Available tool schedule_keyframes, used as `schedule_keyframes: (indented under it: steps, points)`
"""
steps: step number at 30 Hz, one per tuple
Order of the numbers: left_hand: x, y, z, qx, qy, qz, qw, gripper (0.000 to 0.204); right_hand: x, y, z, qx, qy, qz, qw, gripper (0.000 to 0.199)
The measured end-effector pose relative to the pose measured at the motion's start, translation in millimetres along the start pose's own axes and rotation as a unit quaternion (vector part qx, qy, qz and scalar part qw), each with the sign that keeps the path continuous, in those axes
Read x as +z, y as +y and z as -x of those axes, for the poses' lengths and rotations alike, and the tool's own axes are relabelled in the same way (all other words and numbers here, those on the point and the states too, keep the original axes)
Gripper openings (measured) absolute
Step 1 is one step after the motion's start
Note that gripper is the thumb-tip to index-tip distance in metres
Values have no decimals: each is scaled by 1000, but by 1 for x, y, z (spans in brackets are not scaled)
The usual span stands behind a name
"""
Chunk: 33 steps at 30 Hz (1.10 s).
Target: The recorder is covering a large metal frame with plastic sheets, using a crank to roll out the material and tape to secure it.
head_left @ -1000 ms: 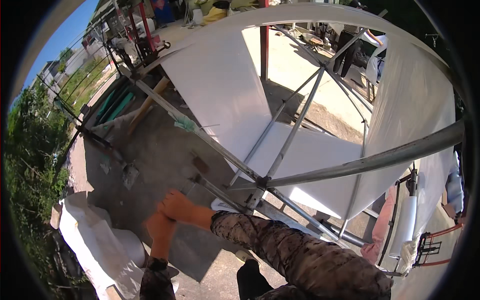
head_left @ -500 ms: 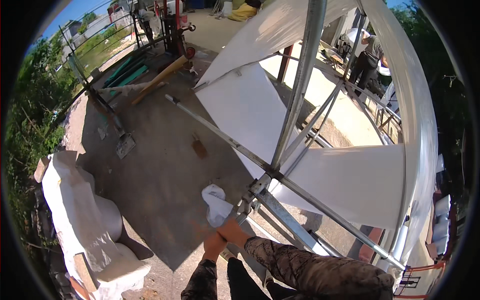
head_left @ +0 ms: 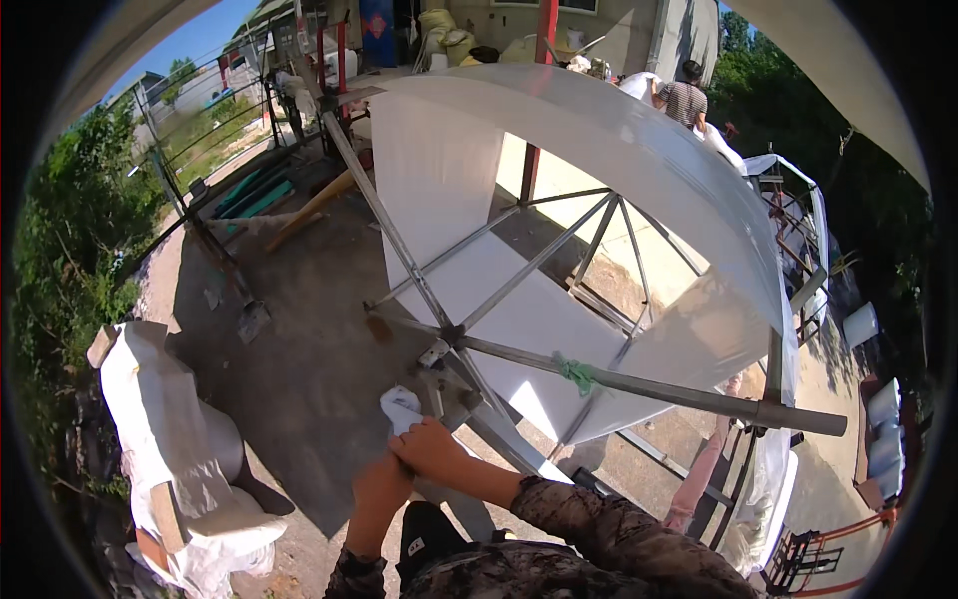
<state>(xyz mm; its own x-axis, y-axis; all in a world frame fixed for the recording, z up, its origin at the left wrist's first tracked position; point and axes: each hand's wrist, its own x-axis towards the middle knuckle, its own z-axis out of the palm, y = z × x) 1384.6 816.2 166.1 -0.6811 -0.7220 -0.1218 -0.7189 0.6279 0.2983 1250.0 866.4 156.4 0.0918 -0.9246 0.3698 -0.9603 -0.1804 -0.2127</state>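
My right hand [head_left: 431,449] is closed around the lower end of a crumpled white piece [head_left: 401,407], which looks like cloth or a glove. Pressed against it from below is my left hand [head_left: 382,489], its fingers curled. What lies inside its grip is hidden. Just beyond the hands is the joint [head_left: 452,334] where several metal tubes of a large frame meet. Translucent white plastic sheeting [head_left: 639,120] covers the frame's curved far side. A green tie [head_left: 576,373] is knotted round the tube running off to the right.
At the left, white sheeting [head_left: 160,419] drapes over bulky objects, with a wooden block [head_left: 168,517] on it. A wooden pole [head_left: 314,212] and green bundles [head_left: 254,205] lie farther off. Another person [head_left: 685,102] stands beyond the frame. White buckets [head_left: 884,429] stand at the far right.
The view has tilted up, showing more of the frame and the background. Both hands have shifted left, still close together. Less of the white piece shows beyond my fingers.
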Motion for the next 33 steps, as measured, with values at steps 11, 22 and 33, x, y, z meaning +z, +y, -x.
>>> schedule_keyframes:
  steps: [11,22,33]
  points:
    - [-129,-103,-174,-19,94,-159,983,29,47,53,-244,-70,154,-3,986,11]
    - [77,-229,-257,-31,-65,-96,993,33,266,101,-222,9,-16,-17,1000,8]
    - [225,-92,-86,-21,-188,68,980,60,296,76,58,122,-93,-16,988,11]
